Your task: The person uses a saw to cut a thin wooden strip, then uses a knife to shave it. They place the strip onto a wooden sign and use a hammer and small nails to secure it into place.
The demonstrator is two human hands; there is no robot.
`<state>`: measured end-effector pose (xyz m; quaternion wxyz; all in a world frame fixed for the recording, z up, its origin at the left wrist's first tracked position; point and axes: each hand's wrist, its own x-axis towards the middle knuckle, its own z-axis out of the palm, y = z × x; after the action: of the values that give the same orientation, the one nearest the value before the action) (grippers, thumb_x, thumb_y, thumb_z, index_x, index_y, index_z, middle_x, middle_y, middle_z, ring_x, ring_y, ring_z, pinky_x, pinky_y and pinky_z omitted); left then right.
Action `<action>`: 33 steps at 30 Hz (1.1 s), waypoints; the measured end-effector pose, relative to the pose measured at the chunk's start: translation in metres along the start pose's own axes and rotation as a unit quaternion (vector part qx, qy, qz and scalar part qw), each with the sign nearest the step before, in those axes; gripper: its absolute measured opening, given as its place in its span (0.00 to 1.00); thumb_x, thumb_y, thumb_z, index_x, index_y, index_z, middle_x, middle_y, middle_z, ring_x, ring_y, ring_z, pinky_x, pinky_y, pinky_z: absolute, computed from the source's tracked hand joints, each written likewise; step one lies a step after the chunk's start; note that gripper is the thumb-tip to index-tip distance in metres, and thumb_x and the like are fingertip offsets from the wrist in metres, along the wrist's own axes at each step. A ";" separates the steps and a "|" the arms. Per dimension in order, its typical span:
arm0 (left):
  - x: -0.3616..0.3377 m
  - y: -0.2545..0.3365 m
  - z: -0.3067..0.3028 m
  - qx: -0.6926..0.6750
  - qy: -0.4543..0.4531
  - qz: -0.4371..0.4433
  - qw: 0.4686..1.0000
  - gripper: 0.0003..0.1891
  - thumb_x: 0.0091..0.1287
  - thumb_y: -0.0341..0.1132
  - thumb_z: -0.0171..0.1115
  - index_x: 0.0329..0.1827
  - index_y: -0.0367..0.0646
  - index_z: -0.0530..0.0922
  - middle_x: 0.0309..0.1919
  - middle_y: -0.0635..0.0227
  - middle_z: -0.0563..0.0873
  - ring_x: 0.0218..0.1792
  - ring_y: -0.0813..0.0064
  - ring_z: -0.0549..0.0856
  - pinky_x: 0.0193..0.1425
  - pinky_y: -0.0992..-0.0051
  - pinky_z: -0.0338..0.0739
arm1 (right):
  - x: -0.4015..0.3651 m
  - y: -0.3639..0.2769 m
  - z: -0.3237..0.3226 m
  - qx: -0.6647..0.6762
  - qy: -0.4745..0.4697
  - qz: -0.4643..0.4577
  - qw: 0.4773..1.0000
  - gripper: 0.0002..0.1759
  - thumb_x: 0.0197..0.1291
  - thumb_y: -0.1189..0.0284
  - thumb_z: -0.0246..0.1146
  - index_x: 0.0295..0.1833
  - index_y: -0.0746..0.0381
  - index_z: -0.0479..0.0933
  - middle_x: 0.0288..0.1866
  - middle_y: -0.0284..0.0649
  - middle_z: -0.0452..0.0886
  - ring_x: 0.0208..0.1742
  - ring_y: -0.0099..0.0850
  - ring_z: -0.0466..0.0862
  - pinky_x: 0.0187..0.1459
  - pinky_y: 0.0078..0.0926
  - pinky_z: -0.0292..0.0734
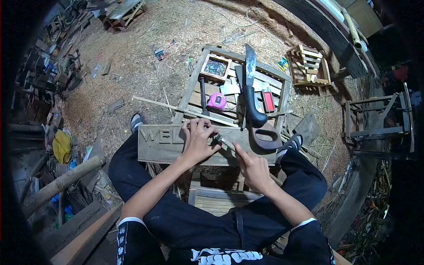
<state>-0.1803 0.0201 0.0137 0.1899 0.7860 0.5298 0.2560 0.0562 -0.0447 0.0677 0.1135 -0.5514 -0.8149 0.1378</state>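
Observation:
A wooden board (155, 152) lies across in front of me, with raised wooden letters (165, 135) reading "WEL" at its left part. My left hand (201, 140) rests on the board just right of these letters. Its fingers are bent and pinched down against the wood, hiding whatever is under them. My right hand (255, 170) is closed round the pale handle of a small hammer (227, 143). The dark head of that tool is beside my left thumb, low over the board.
Beyond the board, a slatted wooden frame (191, 95) carries a nail box (215, 67), a pink tape measure (217, 101), a machete (250, 66) and a red box (268, 101). A handsaw (266, 136) lies at the board's right end. A wooden crate (309, 66) stands further right.

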 end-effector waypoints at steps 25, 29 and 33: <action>0.000 0.003 -0.002 -0.004 -0.007 -0.005 1.000 0.27 0.48 0.46 0.83 0.52 0.49 0.89 0.58 0.62 0.78 0.68 0.54 0.70 0.77 0.42 0.50 | -0.001 -0.003 -0.010 0.048 0.024 -0.007 0.999 0.32 0.74 0.72 0.68 0.81 0.49 0.74 0.30 0.44 0.79 0.25 0.46 0.82 0.26 0.47 0.75; 0.003 0.000 -0.004 -0.003 -0.013 -0.012 1.000 0.26 0.47 0.46 0.84 0.51 0.48 0.89 0.58 0.63 0.78 0.68 0.55 0.70 0.77 0.41 0.50 | 0.002 -0.003 -0.010 0.036 0.023 -0.011 0.999 0.33 0.73 0.69 0.66 0.83 0.45 0.72 0.30 0.45 0.81 0.23 0.50 0.84 0.24 0.49 0.79; 0.001 0.001 -0.001 -0.009 -0.010 -0.008 1.000 0.26 0.47 0.46 0.84 0.49 0.47 0.89 0.57 0.63 0.78 0.68 0.55 0.71 0.77 0.41 0.49 | -0.004 0.001 -0.004 0.004 -0.039 0.016 0.999 0.33 0.73 0.69 0.66 0.82 0.45 0.72 0.31 0.46 0.83 0.24 0.51 0.84 0.25 0.51 0.78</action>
<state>-0.1801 0.0208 0.0149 0.2046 0.7825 0.5316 0.2515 0.0600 -0.0473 0.0707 0.0816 -0.5582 -0.8092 0.1640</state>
